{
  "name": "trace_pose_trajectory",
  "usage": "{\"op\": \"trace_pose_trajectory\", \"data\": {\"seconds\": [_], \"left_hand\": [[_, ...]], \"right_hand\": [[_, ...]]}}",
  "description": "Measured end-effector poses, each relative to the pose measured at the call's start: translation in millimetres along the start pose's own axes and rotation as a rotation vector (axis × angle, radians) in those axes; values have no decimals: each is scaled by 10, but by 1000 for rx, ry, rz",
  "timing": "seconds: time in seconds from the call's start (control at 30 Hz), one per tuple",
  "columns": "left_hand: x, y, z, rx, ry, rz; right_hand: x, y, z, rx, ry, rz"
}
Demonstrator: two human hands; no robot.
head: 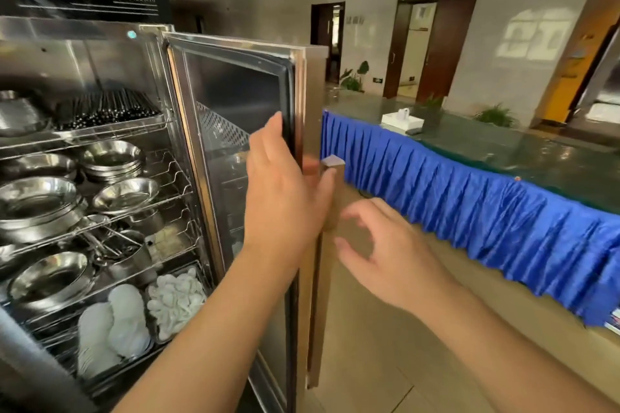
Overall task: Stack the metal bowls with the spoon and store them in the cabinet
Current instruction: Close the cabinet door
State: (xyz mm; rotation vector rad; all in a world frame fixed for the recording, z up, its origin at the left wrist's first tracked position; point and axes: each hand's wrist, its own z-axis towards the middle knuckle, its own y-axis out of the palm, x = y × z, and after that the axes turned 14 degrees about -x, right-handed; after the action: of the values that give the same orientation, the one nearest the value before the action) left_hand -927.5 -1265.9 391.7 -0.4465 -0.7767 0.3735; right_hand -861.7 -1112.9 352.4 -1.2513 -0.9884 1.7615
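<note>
The steel cabinet (84, 43) stands open at the left, its wire shelves full of stacked metal bowls (112, 157) and pans (37, 201). The glass door (235, 131) swings out toward me. My left hand (285, 198) is wrapped around the door's outer edge, fingers on the inside face and thumb by the vertical handle (332, 194). My right hand (385, 255) hovers just right of the handle, fingers spread, holding nothing. No loose spoon is in either hand.
Chopsticks (107, 109) fill a top-shelf tray; white plates (114, 322) and white spoons (177, 298) sit on the bottom shelf. A long counter with a blue pleated skirt (469, 208) runs along the right, with a white tissue box (401, 121) on it. Tiled floor lies below.
</note>
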Motion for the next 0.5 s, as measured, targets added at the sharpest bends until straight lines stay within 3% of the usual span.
{"op": "trace_pose_trajectory", "data": {"seconds": [0.33,0.5], "left_hand": [[46,16,-47,150,-138,128],[-103,-266,-225,179,-162,187]], "right_hand": [[449,238,815,-3,77,220],[311,479,1046,-209,-33,509]]}}
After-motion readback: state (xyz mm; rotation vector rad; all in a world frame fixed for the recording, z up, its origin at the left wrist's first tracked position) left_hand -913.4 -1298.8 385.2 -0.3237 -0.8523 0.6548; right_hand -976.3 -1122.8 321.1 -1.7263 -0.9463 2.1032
